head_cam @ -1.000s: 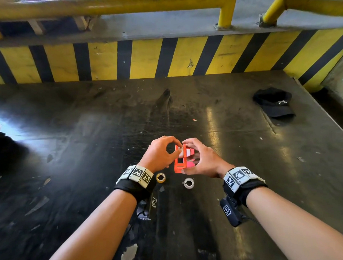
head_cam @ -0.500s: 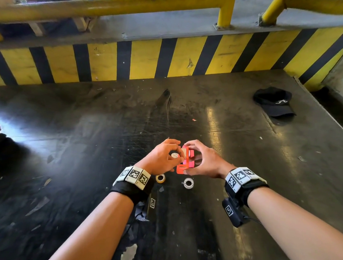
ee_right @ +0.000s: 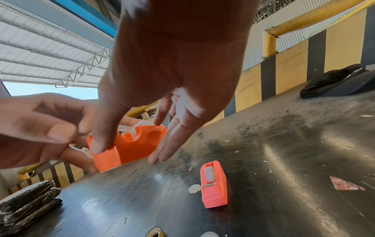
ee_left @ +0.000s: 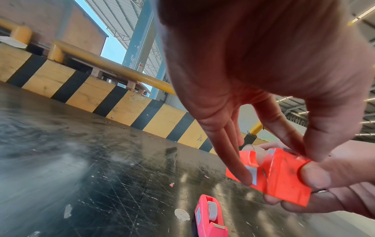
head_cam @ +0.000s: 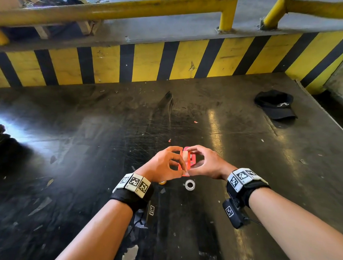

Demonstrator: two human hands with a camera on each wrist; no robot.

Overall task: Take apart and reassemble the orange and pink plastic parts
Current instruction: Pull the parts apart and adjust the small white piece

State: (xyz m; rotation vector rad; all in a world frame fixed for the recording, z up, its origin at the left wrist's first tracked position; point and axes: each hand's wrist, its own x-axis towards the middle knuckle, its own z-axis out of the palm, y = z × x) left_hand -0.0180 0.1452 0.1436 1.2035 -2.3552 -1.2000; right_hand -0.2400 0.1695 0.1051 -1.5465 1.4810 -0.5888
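Both hands hold an orange tape dispenser just above the dark table. My left hand pinches the top edge of the dispenser's end between thumb and forefinger, its other fingers straight along the side. My right hand grips the same dispenser, thumb on its end and fingers behind it. A roll sits in its slot. A pink tape dispenser with a white roll stands on the table just beyond my hands.
A white tape roll and a brownish roll lie on the table under my wrists. A black cap lies at the far right. A yellow-and-black striped kerb bounds the far side. Dark stacked slabs lie at the left.
Half a second ago my left hand held a small white roll against the orange dispenser. Now its thumb and forefinger pinch the dispenser's end. The right hand has kept its grip.
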